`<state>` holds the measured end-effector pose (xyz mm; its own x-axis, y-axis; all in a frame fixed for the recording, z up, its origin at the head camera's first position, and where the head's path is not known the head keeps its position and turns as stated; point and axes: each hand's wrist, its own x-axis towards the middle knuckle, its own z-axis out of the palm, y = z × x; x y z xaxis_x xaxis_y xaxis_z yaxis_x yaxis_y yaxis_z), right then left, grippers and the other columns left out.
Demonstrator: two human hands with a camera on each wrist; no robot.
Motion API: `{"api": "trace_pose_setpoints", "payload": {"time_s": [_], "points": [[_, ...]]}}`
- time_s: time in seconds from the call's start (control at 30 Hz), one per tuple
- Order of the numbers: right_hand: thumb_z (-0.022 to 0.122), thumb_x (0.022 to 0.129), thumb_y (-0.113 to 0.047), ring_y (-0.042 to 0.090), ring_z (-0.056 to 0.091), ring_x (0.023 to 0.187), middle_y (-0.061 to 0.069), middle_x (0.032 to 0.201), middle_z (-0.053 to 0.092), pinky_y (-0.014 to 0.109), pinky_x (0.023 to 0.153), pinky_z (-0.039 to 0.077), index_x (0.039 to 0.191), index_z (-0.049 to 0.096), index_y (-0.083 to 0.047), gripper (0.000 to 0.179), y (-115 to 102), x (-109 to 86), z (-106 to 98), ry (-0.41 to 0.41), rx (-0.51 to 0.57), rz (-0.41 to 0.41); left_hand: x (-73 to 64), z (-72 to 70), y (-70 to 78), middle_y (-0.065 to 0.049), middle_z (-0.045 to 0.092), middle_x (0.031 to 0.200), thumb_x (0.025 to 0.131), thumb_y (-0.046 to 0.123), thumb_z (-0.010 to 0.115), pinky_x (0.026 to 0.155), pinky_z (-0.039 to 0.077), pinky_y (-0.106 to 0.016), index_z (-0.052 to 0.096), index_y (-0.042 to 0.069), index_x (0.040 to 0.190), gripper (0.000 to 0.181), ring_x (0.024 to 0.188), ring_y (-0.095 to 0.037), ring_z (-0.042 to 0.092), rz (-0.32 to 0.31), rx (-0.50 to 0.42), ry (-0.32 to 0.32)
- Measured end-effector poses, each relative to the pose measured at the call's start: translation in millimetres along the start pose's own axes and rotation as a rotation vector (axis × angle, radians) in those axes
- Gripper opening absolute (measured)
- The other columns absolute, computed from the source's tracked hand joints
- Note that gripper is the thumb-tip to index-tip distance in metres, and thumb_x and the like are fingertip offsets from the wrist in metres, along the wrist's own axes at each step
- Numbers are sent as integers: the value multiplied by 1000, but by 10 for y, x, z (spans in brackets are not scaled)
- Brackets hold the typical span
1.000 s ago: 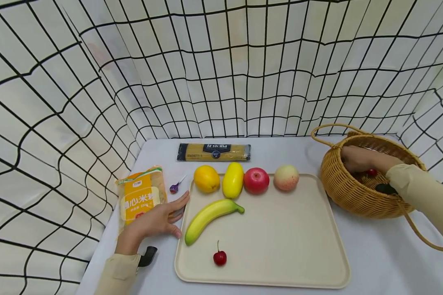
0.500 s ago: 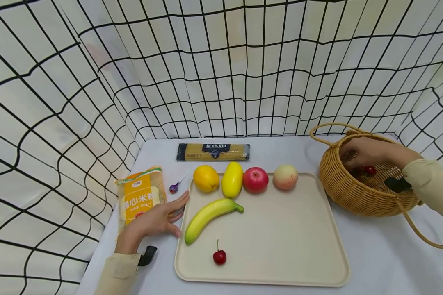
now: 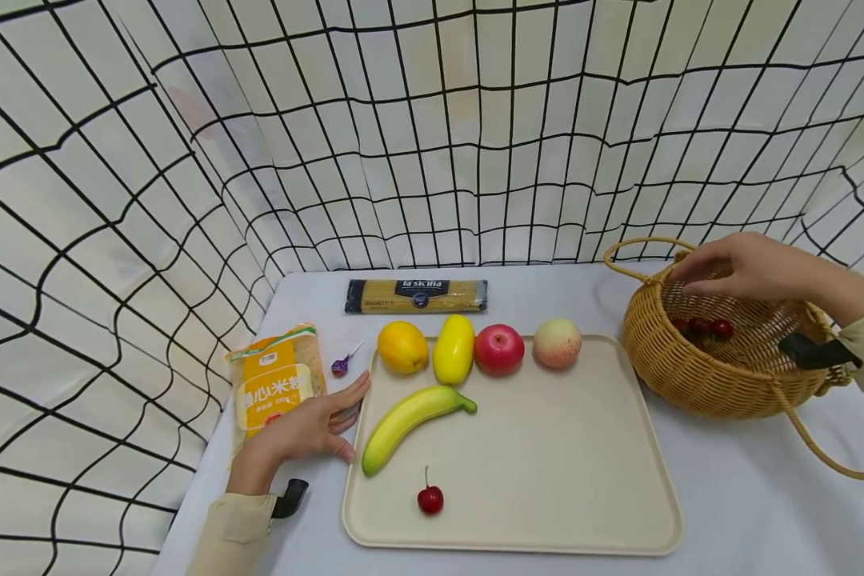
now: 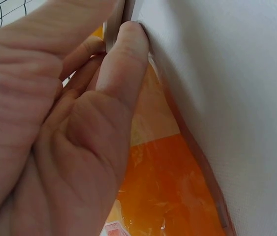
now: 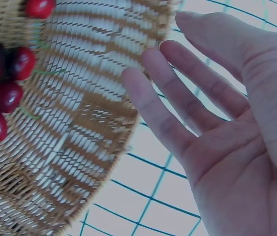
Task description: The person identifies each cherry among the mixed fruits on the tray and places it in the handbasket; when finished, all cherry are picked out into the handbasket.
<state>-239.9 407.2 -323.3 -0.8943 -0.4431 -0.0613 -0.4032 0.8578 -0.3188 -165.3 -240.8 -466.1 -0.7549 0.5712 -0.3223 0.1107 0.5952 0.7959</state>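
Observation:
Above the wicker basket, my right hand is raised with relaxed fingers and holds nothing. The right wrist view shows its bare palm and fingertips beside the woven rim. Several red cherries with green stems lie inside the basket. My left hand rests at the left edge of the beige tray, fingers extended and fingertips right at its rim. On the tray are a banana and a single cherry. Along its far edge sit a lemon, a yellow oblong fruit, an apple and a peach.
Behind the tray lies a spaghetti pack. A yellow-orange food bag is partly under the left hand, with a lollipop beside it. Looped basket handles stick out on both sides. Black netting over white cloth borders the table.
My right hand has risen out of the basket and moved back to the right, uncovering several cherries inside. The left hand and the things on the tray stay in place.

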Motion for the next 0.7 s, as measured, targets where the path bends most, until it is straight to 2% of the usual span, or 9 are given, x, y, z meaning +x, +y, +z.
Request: {"api": "trace_pose_setpoints", "payload": {"time_s": [0.17, 0.23, 0.3, 0.43, 0.57, 0.63, 0.7], "points": [[84, 94, -13, -18, 61, 98, -3, 113, 81, 5, 79, 55, 112, 82, -25, 21, -143, -119, -20, 150, -11, 2, 17, 4, -8, -16, 6, 180, 78, 21, 93, 114, 53, -37, 19, 7, 171, 120, 149, -40, 50, -5, 7, -1], [84, 93, -10, -17, 63, 95, -5, 110, 81, 4, 76, 55, 112, 82, -24, 24, -250, -159, -4, 201, 29, -13, 19, 3, -5, -15, 6, 180, 77, 21, 94, 114, 53, -37, 19, 8, 171, 120, 149, -39, 51, -7, 11, 3], [83, 92, -3, -12, 69, 92, -6, 109, 80, 6, 74, 58, 113, 81, -22, 28, -385, -189, 30, 235, 100, -62, 19, 1, -1, -14, 6, 180, 77, 20, 94, 115, 52, -38, 19, 8, 171, 121, 149, -39, 51, -12, 8, 5], [85, 87, 4, -6, 72, 91, -12, 116, 75, 10, 72, 61, 115, 80, -21, 38, -713, -229, 166, 284, 209, -173, 19, 0, 7, -12, 7, 180, 77, 21, 94, 116, 51, -39, 18, 10, 171, 121, 148, -37, 52, -29, 13, 6], [90, 81, 2, -6, 68, 98, -4, 133, 71, 11, 71, 61, 116, 81, -22, 43, -1060, -212, 374, 331, 183, -297, 21, -1, 16, -10, 8, 181, 76, 21, 94, 117, 50, -39, 19, 12, 171, 121, 148, -35, 53, -46, 31, 15], [91, 82, -1, -2, 70, 96, 4, 136, 70, 14, 71, 63, 117, 81, -20, 41, -1245, -202, 488, 323, 193, -343, 25, 0, 23, -10, 9, 181, 76, 22, 94, 117, 50, -39, 20, 13, 171, 121, 148, -34, 54, -47, 36, 17], [92, 83, -5, 4, 71, 94, 5, 135, 69, 16, 71, 64, 118, 80, -20, 40, -1433, -191, 603, 288, 229, -353, 26, 1, 29, -9, 9, 181, 77, 22, 94, 117, 50, -39, 20, 14, 171, 120, 148, -34, 54, -49, 39, 18]]}}
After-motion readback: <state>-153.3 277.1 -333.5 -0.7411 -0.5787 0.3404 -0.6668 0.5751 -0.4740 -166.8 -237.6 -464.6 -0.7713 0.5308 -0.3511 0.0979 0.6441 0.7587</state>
